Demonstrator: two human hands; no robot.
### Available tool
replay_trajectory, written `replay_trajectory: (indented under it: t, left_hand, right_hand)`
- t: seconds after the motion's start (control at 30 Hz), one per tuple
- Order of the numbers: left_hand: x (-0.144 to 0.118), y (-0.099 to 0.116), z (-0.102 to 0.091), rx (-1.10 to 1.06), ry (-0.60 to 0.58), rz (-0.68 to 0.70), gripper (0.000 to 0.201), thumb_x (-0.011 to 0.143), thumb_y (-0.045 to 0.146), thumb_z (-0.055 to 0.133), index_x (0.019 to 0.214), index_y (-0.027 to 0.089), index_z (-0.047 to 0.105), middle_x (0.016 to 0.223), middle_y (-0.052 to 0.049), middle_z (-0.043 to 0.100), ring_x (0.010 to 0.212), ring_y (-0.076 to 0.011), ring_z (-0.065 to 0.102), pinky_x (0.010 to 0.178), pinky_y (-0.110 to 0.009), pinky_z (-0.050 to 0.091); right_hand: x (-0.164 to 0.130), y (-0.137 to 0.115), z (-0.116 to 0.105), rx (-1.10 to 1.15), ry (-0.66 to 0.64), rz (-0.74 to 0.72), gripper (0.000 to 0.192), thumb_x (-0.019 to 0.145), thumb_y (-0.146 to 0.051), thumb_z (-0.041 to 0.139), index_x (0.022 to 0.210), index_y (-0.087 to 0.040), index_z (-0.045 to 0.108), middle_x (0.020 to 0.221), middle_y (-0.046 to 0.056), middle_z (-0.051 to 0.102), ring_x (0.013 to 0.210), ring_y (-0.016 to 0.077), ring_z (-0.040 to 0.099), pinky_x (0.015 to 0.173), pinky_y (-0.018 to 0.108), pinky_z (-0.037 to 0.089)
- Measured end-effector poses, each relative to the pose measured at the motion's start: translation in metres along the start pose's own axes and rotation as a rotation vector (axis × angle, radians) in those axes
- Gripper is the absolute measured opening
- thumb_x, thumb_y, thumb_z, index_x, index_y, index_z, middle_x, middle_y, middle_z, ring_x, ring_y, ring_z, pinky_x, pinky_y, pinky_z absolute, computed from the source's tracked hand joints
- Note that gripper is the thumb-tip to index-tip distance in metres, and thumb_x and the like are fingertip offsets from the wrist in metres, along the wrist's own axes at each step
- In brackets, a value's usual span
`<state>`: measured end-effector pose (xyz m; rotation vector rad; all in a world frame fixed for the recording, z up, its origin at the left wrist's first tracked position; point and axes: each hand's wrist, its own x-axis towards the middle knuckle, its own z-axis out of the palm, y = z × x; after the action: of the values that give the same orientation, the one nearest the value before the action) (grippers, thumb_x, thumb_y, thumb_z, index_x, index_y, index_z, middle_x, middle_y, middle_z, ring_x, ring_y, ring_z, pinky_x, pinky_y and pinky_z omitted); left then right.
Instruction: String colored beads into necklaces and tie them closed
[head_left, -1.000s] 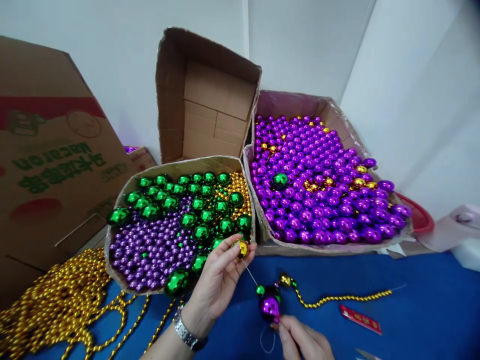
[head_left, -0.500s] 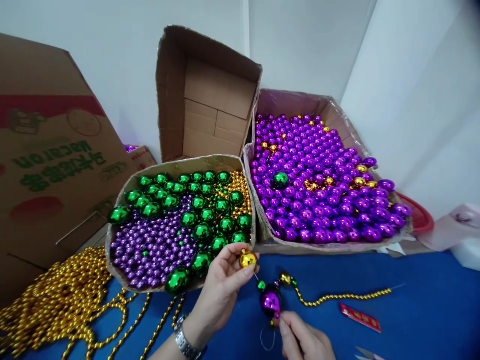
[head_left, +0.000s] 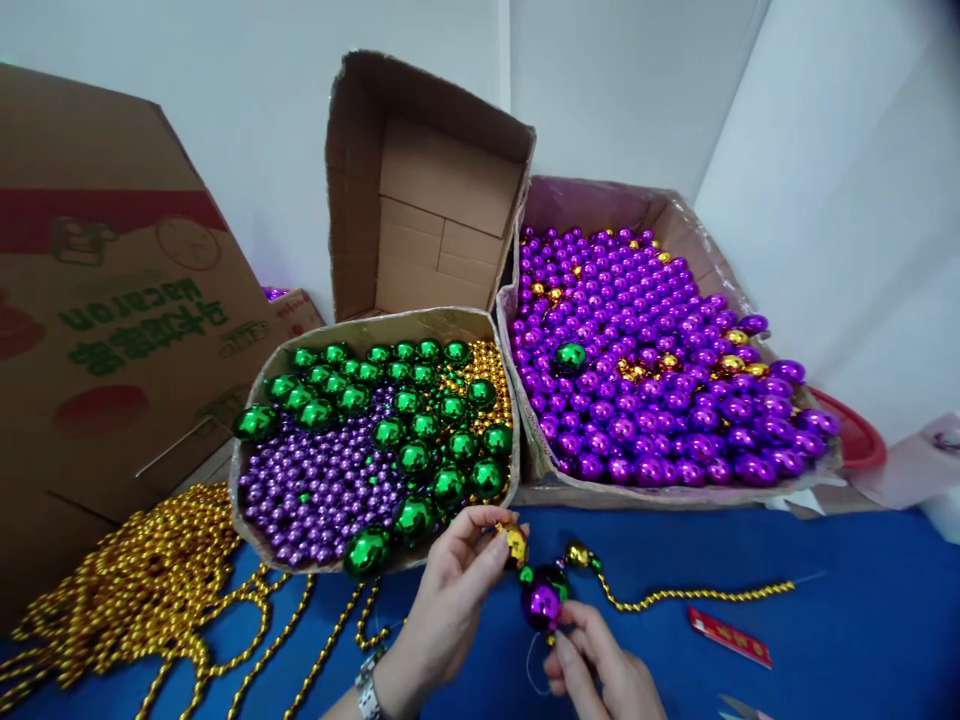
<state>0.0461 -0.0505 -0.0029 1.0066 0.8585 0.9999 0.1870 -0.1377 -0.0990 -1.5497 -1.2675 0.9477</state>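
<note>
Gold bead [head_left: 514, 541] shiny, pinched in left hand [head_left: 450, 590]; right hand [head_left: 600, 670] pinching purple bead [head_left: 541, 603] string.

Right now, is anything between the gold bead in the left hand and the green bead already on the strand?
Nothing visible. The left hand pinches the gold bead just above and left of the small green bead, which sits against the purple bead held from below by the right hand. Only a short gap remains.

gold bead [head_left: 514, 541] | purple ball [head_left: 541, 603] | small green bead [head_left: 526, 574] | gold bead string [head_left: 690, 594] | table [head_left: 840, 620] covered in blue | red strip [head_left: 729, 637] | brown cardboard box [head_left: 431, 215], red-and-green printed carton [head_left: 112, 300]
</note>
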Motion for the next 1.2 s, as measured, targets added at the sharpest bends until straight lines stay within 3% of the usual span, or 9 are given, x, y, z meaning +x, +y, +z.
replay_trajectory:
  t: [0.23, 0.37, 0.5, 0.8, 1.0, 1.2]
  left_hand:
    - [-0.009, 0.004, -0.011, -0.086, 0.055, -0.038, 0.017, 0.083, 0.032, 0.061, 0.090, 0.016, 0.065, 0.096, -0.009, 0.066, 0.090, -0.0198, 0.060, 0.075, -0.027, 0.046]
    - [-0.015, 0.005, -0.017, -0.163, 0.062, -0.049, 0.016, 0.081, 0.030, 0.063, 0.088, 0.016, 0.066, 0.096, -0.009, 0.066, 0.089, -0.0198, 0.060, 0.075, -0.027, 0.047]
    - [-0.020, 0.003, -0.023, -0.152, 0.061, -0.037, 0.015, 0.083, 0.029, 0.061, 0.089, 0.016, 0.065, 0.095, -0.009, 0.065, 0.088, -0.0194, 0.060, 0.076, -0.028, 0.046]
    - [-0.030, 0.000, -0.048, -0.121, 0.090, -0.012, 0.015, 0.086, 0.030, 0.058, 0.094, 0.018, 0.062, 0.098, -0.007, 0.063, 0.089, -0.0186, 0.058, 0.075, -0.028, 0.045]
    - [-0.030, 0.005, -0.067, -0.085, 0.099, -0.012, 0.019, 0.084, 0.033, 0.059, 0.091, 0.017, 0.064, 0.096, -0.007, 0.065, 0.084, -0.0177, 0.058, 0.070, -0.025, 0.045]
    - [-0.033, 0.003, -0.075, -0.107, 0.076, -0.058, 0.023, 0.086, 0.034, 0.056, 0.095, 0.015, 0.066, 0.097, -0.008, 0.065, 0.086, -0.0182, 0.058, 0.075, -0.028, 0.046]
  right_hand:
    - [-0.007, -0.007, 0.008, 0.152, -0.100, 0.075, 0.058, 0.086, -0.063, 0.038, 0.122, -0.018, 0.043, 0.079, 0.007, 0.070, 0.074, 0.0202, 0.070, 0.070, 0.029, 0.054]
    - [-0.011, -0.014, 0.008, 0.181, -0.103, 0.094, 0.053, 0.086, -0.061, 0.041, 0.115, -0.018, 0.047, 0.083, 0.009, 0.071, 0.076, 0.0210, 0.070, 0.072, 0.030, 0.054]
    - [-0.012, -0.014, 0.008, 0.171, -0.187, 0.077, 0.045, 0.088, -0.057, 0.042, 0.100, -0.016, 0.057, 0.084, 0.010, 0.070, 0.075, 0.0205, 0.070, 0.070, 0.028, 0.054]
    - [-0.010, -0.020, 0.029, -0.008, -0.145, -0.016, 0.035, 0.089, -0.048, 0.046, 0.082, -0.018, 0.061, 0.076, 0.002, 0.059, 0.064, 0.0137, 0.062, 0.060, 0.019, 0.048]
    - [-0.012, -0.030, 0.046, -0.009, -0.128, -0.022, 0.034, 0.089, -0.047, 0.047, 0.079, -0.018, 0.060, 0.065, -0.001, 0.055, 0.057, 0.0119, 0.059, 0.055, 0.018, 0.044]
    - [-0.020, -0.033, 0.042, -0.001, -0.190, 0.045, 0.028, 0.091, -0.042, 0.046, 0.086, -0.017, 0.058, 0.072, -0.001, 0.056, 0.063, 0.0125, 0.059, 0.060, 0.020, 0.045]
